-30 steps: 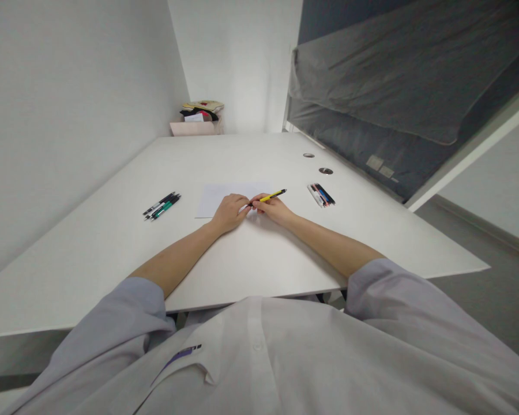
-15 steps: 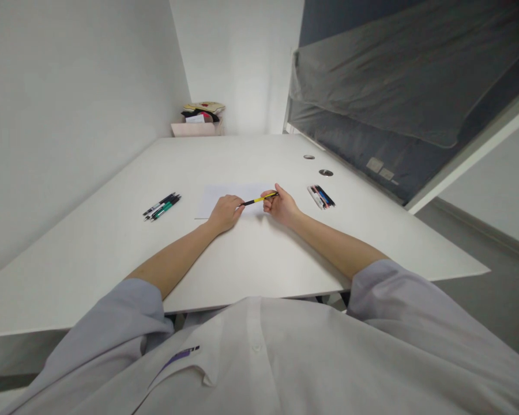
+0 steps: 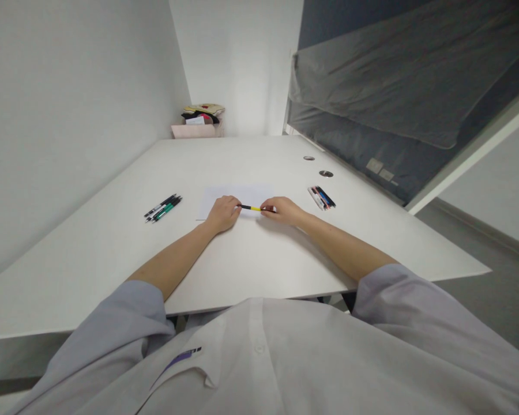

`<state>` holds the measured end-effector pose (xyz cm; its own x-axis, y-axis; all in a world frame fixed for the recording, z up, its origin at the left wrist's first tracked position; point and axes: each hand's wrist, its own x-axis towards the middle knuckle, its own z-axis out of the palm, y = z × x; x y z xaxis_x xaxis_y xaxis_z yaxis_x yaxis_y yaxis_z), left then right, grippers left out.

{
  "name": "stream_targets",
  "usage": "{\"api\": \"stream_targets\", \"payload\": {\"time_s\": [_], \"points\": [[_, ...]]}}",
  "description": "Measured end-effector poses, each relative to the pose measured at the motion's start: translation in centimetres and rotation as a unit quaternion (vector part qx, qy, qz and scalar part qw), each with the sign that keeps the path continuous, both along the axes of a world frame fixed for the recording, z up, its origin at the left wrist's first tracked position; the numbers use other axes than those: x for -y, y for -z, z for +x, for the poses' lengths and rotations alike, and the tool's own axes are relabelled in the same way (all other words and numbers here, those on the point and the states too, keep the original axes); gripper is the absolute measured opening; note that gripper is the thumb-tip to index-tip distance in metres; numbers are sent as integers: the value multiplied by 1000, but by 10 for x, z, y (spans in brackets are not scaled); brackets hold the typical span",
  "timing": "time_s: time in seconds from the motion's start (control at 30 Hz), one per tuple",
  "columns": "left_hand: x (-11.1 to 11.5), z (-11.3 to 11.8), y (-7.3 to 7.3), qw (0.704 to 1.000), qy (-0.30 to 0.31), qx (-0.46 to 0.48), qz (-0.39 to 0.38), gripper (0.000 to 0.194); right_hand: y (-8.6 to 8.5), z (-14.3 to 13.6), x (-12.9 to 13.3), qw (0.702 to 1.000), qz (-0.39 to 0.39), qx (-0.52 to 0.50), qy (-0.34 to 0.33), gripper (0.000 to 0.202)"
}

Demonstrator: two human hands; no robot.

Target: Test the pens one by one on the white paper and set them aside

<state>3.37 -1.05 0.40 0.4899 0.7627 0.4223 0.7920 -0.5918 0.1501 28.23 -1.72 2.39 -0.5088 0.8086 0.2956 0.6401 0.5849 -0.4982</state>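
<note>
A black-and-yellow pen [image 3: 251, 207] lies level between my two hands, over the lower part of a white sheet of paper [image 3: 242, 191]. My left hand [image 3: 223, 214] is closed on its black end, thumb and fingers pinched together. At the other end, my right hand [image 3: 284, 210] pinches the pen past its yellow part, with a dark tip showing under the fingers. Both hands are low over the white table [image 3: 242, 265]. Part of the paper is hidden under my left hand.
Several pens [image 3: 163, 208], some green, lie in a group on the left. Another row of pens [image 3: 322, 197] lies to the right. Two round metal grommets [image 3: 326, 173] sit farther back. A box [image 3: 194, 131] with cloth stands at the far end, and a dark partition [image 3: 398, 75] borders the right.
My right hand has turned over, palm down, and its end of the pen has dropped from an upward slant to nearly level. My left hand has stayed almost still.
</note>
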Motion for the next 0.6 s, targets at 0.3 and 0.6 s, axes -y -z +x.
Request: {"api": "stream_targets", "payload": {"time_s": [0.3,0.6], "points": [[4,4,0,999,33,-26,1,32,-11,7,7,975,84,206,-4,18],[0,-4,-4,997,-14,55,48,30,-15,55,-3,937,56,236,250,23]]}}
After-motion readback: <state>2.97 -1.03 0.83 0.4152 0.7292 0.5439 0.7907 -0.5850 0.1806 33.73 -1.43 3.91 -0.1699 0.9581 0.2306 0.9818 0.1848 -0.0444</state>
